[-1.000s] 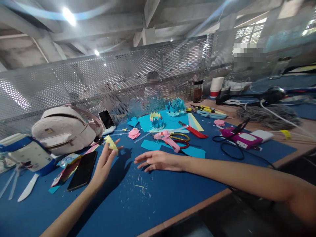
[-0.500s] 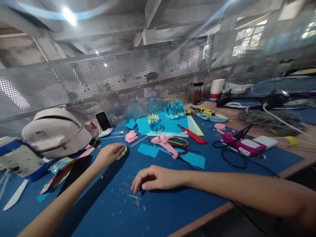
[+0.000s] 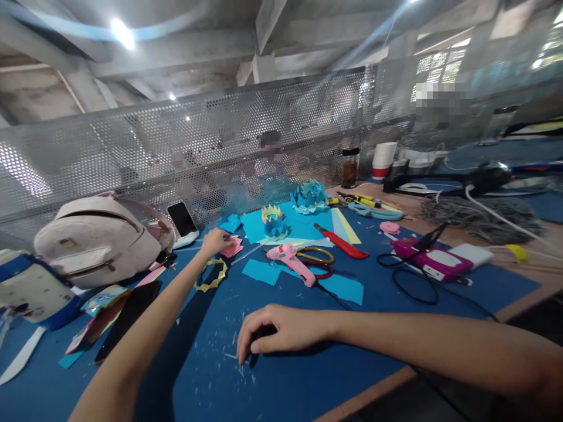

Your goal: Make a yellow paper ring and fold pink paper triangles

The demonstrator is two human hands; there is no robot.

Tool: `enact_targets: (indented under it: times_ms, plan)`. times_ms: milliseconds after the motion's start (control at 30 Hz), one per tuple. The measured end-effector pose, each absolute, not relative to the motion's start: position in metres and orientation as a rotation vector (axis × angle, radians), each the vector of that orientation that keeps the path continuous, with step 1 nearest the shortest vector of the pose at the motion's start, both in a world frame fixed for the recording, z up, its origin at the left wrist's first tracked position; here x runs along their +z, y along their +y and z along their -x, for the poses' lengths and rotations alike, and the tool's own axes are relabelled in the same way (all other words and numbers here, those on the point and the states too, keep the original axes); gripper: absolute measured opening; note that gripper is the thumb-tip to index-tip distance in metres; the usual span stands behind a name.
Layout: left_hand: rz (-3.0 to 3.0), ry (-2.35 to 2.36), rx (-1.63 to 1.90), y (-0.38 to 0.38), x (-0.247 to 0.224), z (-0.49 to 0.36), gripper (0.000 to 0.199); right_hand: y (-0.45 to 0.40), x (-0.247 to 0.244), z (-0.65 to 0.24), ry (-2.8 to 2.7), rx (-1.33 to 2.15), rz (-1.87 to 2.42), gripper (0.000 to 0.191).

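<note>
My left hand (image 3: 216,241) reaches over the table, its fingertips at the edge of some pink paper pieces (image 3: 233,247); whether it grips them is unclear. Just below that wrist lies a yellow zigzag paper ring (image 3: 212,275). My right hand (image 3: 270,333) rests on the blue tabletop with curled, parted fingers and nothing in them, beside thin scraps (image 3: 233,356). A pink glue gun (image 3: 292,262) lies beyond it, next to scissors (image 3: 320,256). Behind stand a yellow and blue paper crown shape (image 3: 273,224) and a blue paper flower (image 3: 310,196).
At the left are a pale backpack (image 3: 99,237), a phone (image 3: 182,218), a large bottle (image 3: 37,290) and a white knife (image 3: 21,354). Red-handled cutter (image 3: 342,241), purple device (image 3: 433,259) with black cable, and paper cups (image 3: 384,160) are to the right. A perforated screen (image 3: 176,146) stands behind.
My left hand has moved away from the yellow paper ring to the pink pieces, leaving the ring on the table. My right hand looks nearly unchanged; the view has shifted slightly.
</note>
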State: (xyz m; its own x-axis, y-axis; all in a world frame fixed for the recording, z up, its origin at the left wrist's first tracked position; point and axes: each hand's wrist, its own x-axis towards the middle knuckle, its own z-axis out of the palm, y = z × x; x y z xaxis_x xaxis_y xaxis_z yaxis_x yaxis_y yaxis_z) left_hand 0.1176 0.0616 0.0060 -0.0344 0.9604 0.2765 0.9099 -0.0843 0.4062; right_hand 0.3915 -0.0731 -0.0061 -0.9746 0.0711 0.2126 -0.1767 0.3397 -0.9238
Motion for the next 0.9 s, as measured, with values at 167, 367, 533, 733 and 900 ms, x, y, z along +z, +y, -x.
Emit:
enact_targets:
  times_ms: [167,367,533,733,900]
  plan:
    - [-2.097,2.157,0.612,0.067,-0.005,-0.123,0.034,-0.075,-0.002,-0.393,-2.394,1.676,-0.111,0.025]
    - [-2.099,2.21,0.625,0.062,0.004,-0.112,0.035,-0.076,-0.001,-0.393,-2.398,1.67,-0.107,0.025]
    - [-2.076,2.224,0.705,0.056,0.013,-0.103,0.033,-0.075,-0.003,-0.393,-2.41,1.682,-0.099,0.025]
    - [-2.024,2.217,0.8,0.051,0.017,-0.1,0.032,-0.074,-0.003,-0.392,-2.419,1.694,-0.092,0.026]
    - [-1.972,2.189,0.881,0.052,0.016,-0.097,0.033,-0.074,-0.003,-0.392,-2.431,1.684,-0.087,0.026]
